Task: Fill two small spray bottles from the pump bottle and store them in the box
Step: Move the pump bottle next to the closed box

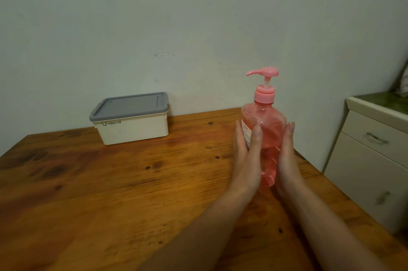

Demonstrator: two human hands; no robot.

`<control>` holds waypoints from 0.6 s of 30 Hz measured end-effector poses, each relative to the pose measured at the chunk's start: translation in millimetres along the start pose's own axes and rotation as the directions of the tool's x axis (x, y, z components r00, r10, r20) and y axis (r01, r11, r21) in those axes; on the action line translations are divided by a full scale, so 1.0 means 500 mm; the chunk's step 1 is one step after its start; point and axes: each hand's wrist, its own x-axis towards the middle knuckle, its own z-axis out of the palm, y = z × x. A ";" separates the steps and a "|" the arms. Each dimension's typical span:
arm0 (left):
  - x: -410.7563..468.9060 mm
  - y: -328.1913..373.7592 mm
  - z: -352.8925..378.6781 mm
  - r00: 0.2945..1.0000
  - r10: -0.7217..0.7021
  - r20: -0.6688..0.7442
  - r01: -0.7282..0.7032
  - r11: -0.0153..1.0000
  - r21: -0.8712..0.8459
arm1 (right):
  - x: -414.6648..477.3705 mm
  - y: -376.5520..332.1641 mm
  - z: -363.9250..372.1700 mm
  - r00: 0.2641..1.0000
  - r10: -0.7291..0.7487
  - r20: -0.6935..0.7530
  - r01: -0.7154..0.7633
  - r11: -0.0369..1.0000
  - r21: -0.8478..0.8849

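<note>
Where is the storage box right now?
In the head view, the box sits lid closed at the table's far left edge against the wall, left of the pump bottle.

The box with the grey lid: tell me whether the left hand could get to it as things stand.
Probably yes. The box sits closed at the table's far edge, with bare wood between it and the left hand. But that hand is flat against the pump bottle and must let go first.

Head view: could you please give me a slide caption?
Both hands clasp the pink pump bottle on the table; lidded box behind.
</note>
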 end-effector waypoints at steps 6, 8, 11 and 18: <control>0.005 -0.008 -0.024 0.999 0.007 -0.032 -0.008 1.000 -0.018 | -0.008 0.011 0.029 0.999 0.015 -0.031 -0.016 1.000 -0.027; 0.006 -0.009 -0.040 0.999 0.013 -0.050 -0.015 0.999 -0.028 | -0.014 0.012 0.049 0.999 0.024 -0.029 -0.025 0.999 -0.040; 0.007 -0.010 -0.066 0.998 0.016 -0.061 -0.018 0.999 -0.036 | -0.025 0.008 0.080 1.000 0.022 -0.008 -0.023 0.999 -0.045; 0.014 -0.011 -0.134 0.993 0.043 -0.111 -0.053 0.994 -0.091 | -0.043 0.014 0.154 0.999 0.041 0.015 -0.040 0.995 -0.090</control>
